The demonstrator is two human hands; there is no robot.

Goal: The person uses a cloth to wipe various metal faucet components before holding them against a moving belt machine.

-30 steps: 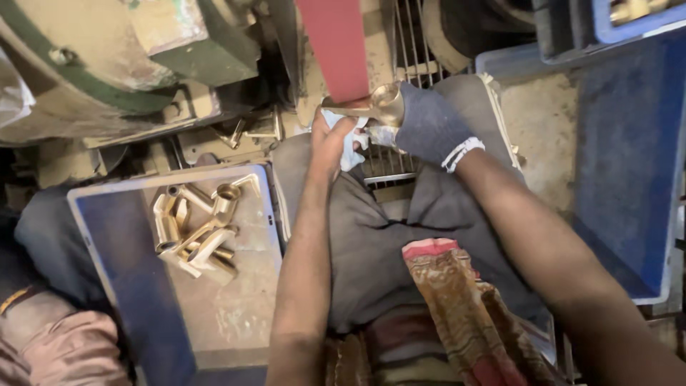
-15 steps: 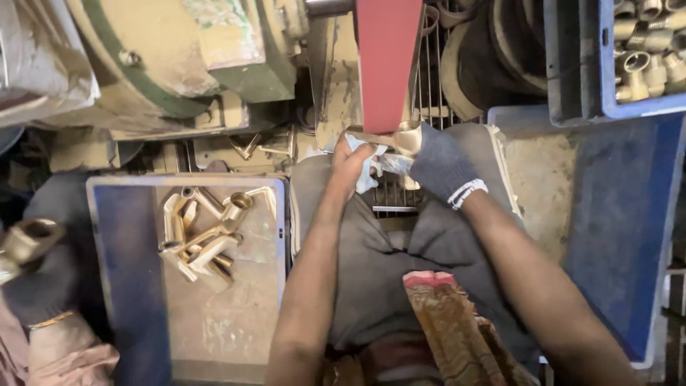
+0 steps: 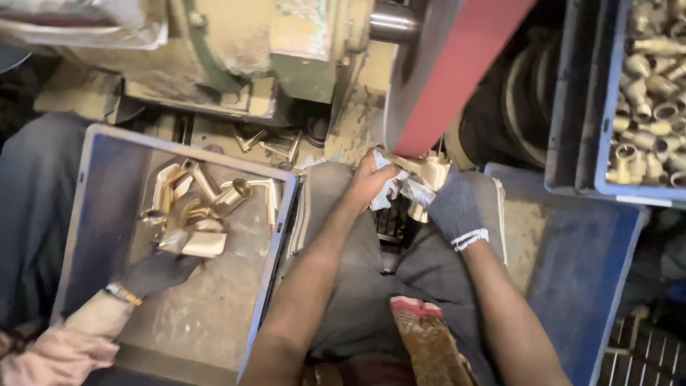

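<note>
A: Where is the shiny brass pipe fitting [image 3: 431, 174]?

B: Pressed up against the lower end of the red abrasive sanding belt [image 3: 457, 71], held between both hands just below the belt.

A: How do the hands grip it?

B: The left hand [image 3: 373, 179], bare, has its fingers [image 3: 371, 159] curled shut around a pale blue rag [image 3: 394, 187] wrapped over the fitting's left end. The right hand [image 3: 451, 204], in a dark grey knit glove, closes its fingers on the fitting from below the belt, to its right side.

A: What else lies around the belt?

B: Left of the belt sits a blue plastic tray [image 3: 93, 214] holding a heap of polished brass fittings [image 3: 196, 207]; another person's dark-gloved hand [image 3: 153, 271] touches that heap. Right of the belt, a blue crate [image 3: 604, 143] is filled with duller brass fittings [image 3: 654, 107].
</note>
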